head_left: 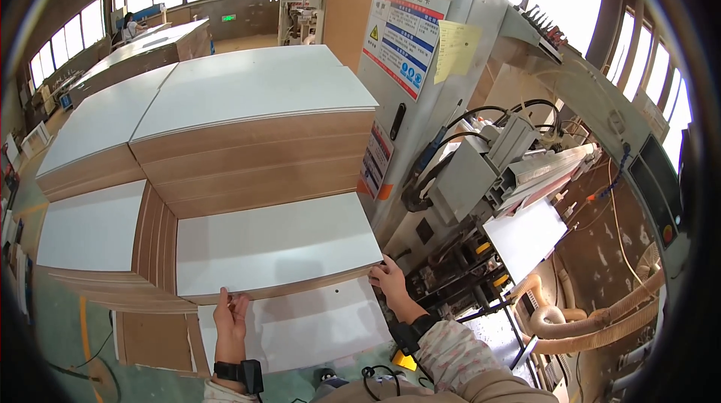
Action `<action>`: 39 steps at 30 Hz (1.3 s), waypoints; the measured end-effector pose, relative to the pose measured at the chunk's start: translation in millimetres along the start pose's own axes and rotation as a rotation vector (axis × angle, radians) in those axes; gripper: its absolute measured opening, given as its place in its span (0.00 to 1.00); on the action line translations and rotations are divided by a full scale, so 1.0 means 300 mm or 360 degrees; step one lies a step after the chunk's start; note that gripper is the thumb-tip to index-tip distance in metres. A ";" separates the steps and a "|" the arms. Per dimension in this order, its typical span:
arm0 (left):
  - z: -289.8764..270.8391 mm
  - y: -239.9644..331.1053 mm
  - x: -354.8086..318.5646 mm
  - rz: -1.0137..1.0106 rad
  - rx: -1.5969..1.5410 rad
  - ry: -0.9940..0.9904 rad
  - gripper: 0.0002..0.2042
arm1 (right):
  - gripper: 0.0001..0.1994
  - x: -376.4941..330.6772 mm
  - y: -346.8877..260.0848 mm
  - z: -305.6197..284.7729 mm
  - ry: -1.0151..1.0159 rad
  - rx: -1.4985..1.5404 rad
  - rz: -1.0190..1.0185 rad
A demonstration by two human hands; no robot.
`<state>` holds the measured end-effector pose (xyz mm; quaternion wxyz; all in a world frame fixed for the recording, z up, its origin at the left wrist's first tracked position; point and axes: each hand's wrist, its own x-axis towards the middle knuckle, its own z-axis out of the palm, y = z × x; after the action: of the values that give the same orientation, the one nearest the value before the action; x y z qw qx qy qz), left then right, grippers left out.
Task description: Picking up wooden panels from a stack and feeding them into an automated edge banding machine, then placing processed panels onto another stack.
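Head view: L hand (230, 318) lies open, palm flat vs. front edge of top white-faced panel (278, 244); R hand (390, 280) curls round its front-right corner. Panel sits atop low board stack (161, 241), beside edge-processing machine (451, 140). Long axis runs L–R, right end toward machine. Risk: one-corner grip may skew panel; R fingers near feed mechanism could get pinched.

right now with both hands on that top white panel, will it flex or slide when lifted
The top white panel looks stiff: a thick, flat board. Its glossy face probably slides easily off the stack. Being wide, it is likely heavy, so left hand and right hand grip opposite ends.
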<state>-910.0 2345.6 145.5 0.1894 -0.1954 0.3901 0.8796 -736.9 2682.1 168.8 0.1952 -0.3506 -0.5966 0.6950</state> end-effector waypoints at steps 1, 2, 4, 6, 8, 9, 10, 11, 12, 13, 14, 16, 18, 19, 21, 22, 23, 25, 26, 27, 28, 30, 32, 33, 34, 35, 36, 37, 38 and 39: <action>0.021 -0.001 0.009 -0.0041 -0.0010 0.0148 0.16 | 0.21 0.000 0.009 -0.008 0.0007 0.0001 -0.0009; 0.025 -0.004 0.012 -0.0042 -0.0007 0.0141 0.16 | 0.20 -0.014 0.013 -0.013 -0.0012 0.0113 0.0010; 0.028 -0.009 0.023 -0.0049 0.0146 0.0182 0.18 | 0.20 -0.020 0.009 -0.020 -0.0021 0.0233 0.0020; 0.024 -0.004 0.036 -0.0087 0.0175 0.0174 0.17 | 0.18 -0.026 0.002 -0.026 -0.0041 0.0419 0.0071; 0.013 -0.002 0.047 -0.0114 0.0204 0.0167 0.17 | 0.16 -0.060 -0.015 -0.020 -0.0014 0.0533 0.0109; 0.004 -0.006 0.057 -0.0118 0.0258 0.0196 0.15 | 0.14 -0.076 -0.027 -0.009 -0.0001 0.0638 0.0158; -0.008 -0.009 0.061 -0.0119 0.0311 0.0225 0.13 | 0.10 -0.099 -0.017 0.003 0.0077 0.0759 0.0184; 0.002 -0.023 0.060 -0.0116 0.0317 0.0197 0.13 | 0.10 -0.106 0.005 -0.016 0.0089 0.0772 0.0160; 0.014 -0.040 0.053 -0.0061 0.0318 0.0152 0.14 | 0.11 -0.108 0.035 -0.039 0.0020 0.0966 0.0292; 0.014 -0.055 0.046 -0.0006 0.0317 0.0106 0.15 | 0.11 -0.112 0.068 -0.058 -0.0056 0.1158 0.0422; -0.018 -0.067 0.046 0.0012 0.0338 0.0011 0.16 | 0.12 -0.119 0.098 -0.060 -0.0206 0.1348 0.0386; -0.010 -0.068 -0.002 -0.0049 0.0304 -0.0024 0.16 | 0.09 -0.140 0.068 -0.048 -0.0185 0.1385 0.0555; -0.009 -0.057 -0.043 -0.0105 0.0271 -0.0039 0.15 | 0.09 -0.147 0.072 -0.062 -0.0160 0.1365 0.0556; -0.014 -0.054 -0.048 -0.0088 0.0246 -0.0010 0.15 | 0.10 -0.146 0.070 -0.070 -0.0224 0.1339 0.0514; -0.013 -0.041 -0.051 -0.0068 0.0227 0.0020 0.14 | 0.12 -0.143 0.078 -0.084 -0.0287 0.1319 0.0473; -0.012 -0.023 -0.040 -0.0016 0.0186 -0.0013 0.14 | 0.12 -0.118 0.088 -0.086 -0.0244 0.1298 0.0364; -0.003 -0.002 -0.024 0.0050 0.0138 -0.0048 0.13 | 0.13 -0.097 0.069 -0.074 -0.0215 0.1277 0.0251; -0.014 -0.009 -0.014 0.0084 0.0077 -0.0097 0.12 | 0.14 -0.083 0.035 -0.059 -0.0081 0.1202 0.0262; -0.010 -0.028 -0.016 0.0083 0.0048 -0.0009 0.12 | 0.15 -0.071 0.013 -0.047 0.0070 0.1123 0.0272; -0.018 -0.042 -0.009 0.0084 0.0020 0.0077 0.11 | 0.15 -0.059 0.022 -0.052 0.0057 0.1145 0.0255; -0.073 -0.061 0.006 0.0099 0.0082 -0.0014 0.14 | 0.16 -0.051 0.042 -0.067 -0.0084 0.1304 0.0294; -0.005 -0.096 -0.110 0.0140 0.0121 -0.0127 0.15 | 0.18 -0.061 0.037 -0.084 -0.0276 0.1807 0.0356; -0.085 -0.142 -0.174 0.0569 0.0710 -0.0125 0.14 | 0.17 -0.126 0.004 -0.021 -0.0198 0.1764 0.0541; -0.055 -0.081 -0.273 0.0008 0.0370 -0.0106 0.18 | 0.17 -0.141 0.008 -0.022 -0.0093 0.1724 0.0731; -0.105 -0.047 -0.329 0.0535 0.1195 -0.0105 0.22 | 0.17 -0.143 0.024 -0.024 -0.0062 0.1751 0.0688; -0.155 -0.013 -0.363 0.1103 0.2001 -0.0112 0.27 | 0.18 -0.138 0.052 -0.025 -0.0144 0.1654 0.0626; -0.136 0.039 -0.407 0.1027 0.1183 -0.0402 0.30 | 0.18 -0.125 0.063 -0.042 -0.0213 0.1559 0.0559; -0.359 0.053 -0.299 0.0731 0.0358 -0.0338 0.30 | 0.18 -0.125 0.046 -0.056 -0.0193 0.1591 0.0520; -0.354 0.101 -0.331 0.0609 0.0557 -0.0382 0.31 | 0.19 -0.152 0.044 -0.083 -0.0218 0.1472 0.0484; -0.288 0.136 -0.364 0.0585 0.0579 -0.0426 0.31 | 0.20 -0.197 0.034 -0.100 -0.0253 0.1351 0.0459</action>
<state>-819.7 2234.8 170.6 0.1085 0.0336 0.5420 0.8327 -673.5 2660.0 172.6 0.1765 -0.2646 -0.2170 0.9229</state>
